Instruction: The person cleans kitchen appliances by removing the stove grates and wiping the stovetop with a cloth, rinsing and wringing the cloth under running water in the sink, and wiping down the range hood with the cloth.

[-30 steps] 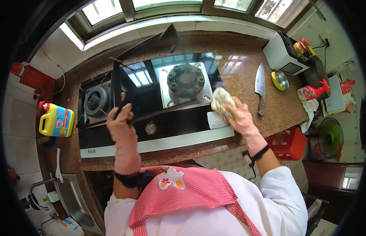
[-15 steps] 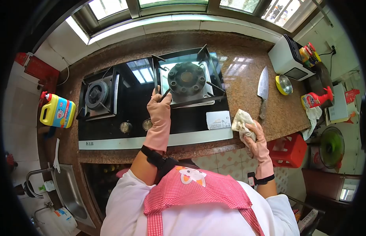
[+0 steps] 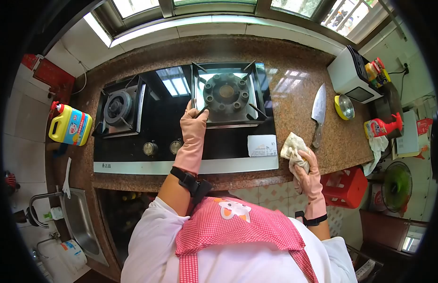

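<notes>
My left hand (image 3: 194, 123), in a pink rubber glove, is closed on the front left corner of a black square pot stand (image 3: 260, 101). The stand frames the right burner (image 3: 226, 92) of a black glass gas hob (image 3: 167, 127) and looks level with it. My right hand (image 3: 311, 174), also gloved, grips a crumpled whitish cloth (image 3: 293, 147) at the counter's front edge. A knife (image 3: 318, 111) with a wide blade lies on the counter just beyond that cloth. Near the hob's front right corner is a small white label (image 3: 262, 145).
The left burner (image 3: 117, 109) has its own stand. A yellow jug (image 3: 71, 125) is at the far left above a steel sink (image 3: 82, 221). On the right are a yellow-rimmed bowl (image 3: 344, 107), a red spray bottle (image 3: 384, 126), a white appliance (image 3: 351, 75) and a red stool (image 3: 346, 188).
The pot stand has gone from skewed and raised to squared around the right burner, with my left hand still on it. My right hand keeps the cloth at the counter edge.
</notes>
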Demonstrator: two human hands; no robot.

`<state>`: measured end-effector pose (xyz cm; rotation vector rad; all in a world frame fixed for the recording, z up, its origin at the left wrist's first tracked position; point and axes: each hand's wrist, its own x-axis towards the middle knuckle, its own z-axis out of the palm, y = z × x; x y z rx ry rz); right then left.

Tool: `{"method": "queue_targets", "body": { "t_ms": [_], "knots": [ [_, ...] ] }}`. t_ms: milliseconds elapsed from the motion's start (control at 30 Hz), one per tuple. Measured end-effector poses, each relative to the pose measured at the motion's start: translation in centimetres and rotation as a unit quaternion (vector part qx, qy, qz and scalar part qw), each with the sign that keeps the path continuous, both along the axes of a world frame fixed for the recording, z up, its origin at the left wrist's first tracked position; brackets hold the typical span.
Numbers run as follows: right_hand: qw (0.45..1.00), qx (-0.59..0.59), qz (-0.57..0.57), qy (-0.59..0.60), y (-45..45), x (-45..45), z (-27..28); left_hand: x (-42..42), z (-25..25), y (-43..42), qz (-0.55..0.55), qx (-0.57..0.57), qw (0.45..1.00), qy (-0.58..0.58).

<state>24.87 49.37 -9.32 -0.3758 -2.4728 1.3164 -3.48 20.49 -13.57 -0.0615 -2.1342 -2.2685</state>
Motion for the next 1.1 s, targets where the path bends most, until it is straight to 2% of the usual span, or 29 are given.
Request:
{"method": "queue_targets", "body": {
  "t_ms": [200, 300, 433, 467, 567, 600, 667, 700, 733, 767, 833, 900, 1000, 1100],
  "knots": [
    [1.0, -0.017, -0.008, 0.0, -0.6, -0.2, 0.8, 0.2, 1.8, -0.3, -0.015, -0.068, 0.997, -0.044],
    [1.0, -0.02, -0.017, 0.007, -0.6, -0.1, 0.4, -0.3, 0.7, -0.3, -0.017, -0.009, 0.999, -0.046],
    [1.0, -0.004, -0.018, 0.011, -0.8, -0.1, 0.6, -0.2, 1.4, -0.2, -0.027, -0.016, 0.999, -0.036],
    [1.0, 0.003, -0.018, 0.01, -0.8, -0.1, 0.6, 0.0, 1.9, -0.4, -0.04, -0.053, 0.995, -0.08],
    [1.0, 0.004, -0.021, 0.015, -1.0, -0.1, 0.6, 0.3, 3.2, -0.4, -0.043, -0.112, 0.99, -0.078],
    [1.0, -0.001, -0.021, 0.017, -1.0, -0.1, 0.6, 0.4, 3.7, -0.6, -0.047, -0.151, 0.987, -0.031],
    [0.999, -0.019, -0.018, 0.021, -0.7, 0.1, 0.1, -0.2, 3.1, -1.1, -0.072, -0.219, 0.972, -0.035],
    [0.999, -0.029, -0.014, 0.022, -0.6, 0.1, -0.3, 0.4, 4.4, -1.2, -0.08, -0.192, 0.977, -0.051],
    [0.998, -0.052, -0.012, 0.023, -0.5, 0.1, -0.3, 1.1, 5.8, -1.2, -0.087, -0.165, 0.98, -0.068],
    [0.998, -0.055, -0.007, 0.016, -0.5, 0.1, -0.2, 0.4, 4.6, -1.9, -0.098, -0.184, 0.973, -0.098],
    [0.994, -0.107, -0.014, 0.009, -0.3, 0.3, -0.5, 1.4, 7.7, -2.9, -0.085, -0.125, 0.981, -0.123],
    [0.991, -0.135, -0.015, 0.009, 0.0, 0.2, -0.6, 0.9, 8.5, -5.3, -0.076, -0.107, 0.985, -0.107],
    [0.92, -0.384, -0.076, 0.003, -1.4, 0.1, 1.6, 0.9, 12.8, -10.5, -0.093, -0.123, 0.982, -0.112],
    [0.901, -0.42, -0.092, 0.06, -2.3, 0.0, 2.3, -0.2, 13.2, -16.5, -0.014, -0.156, 0.986, -0.061]
  ]
}}
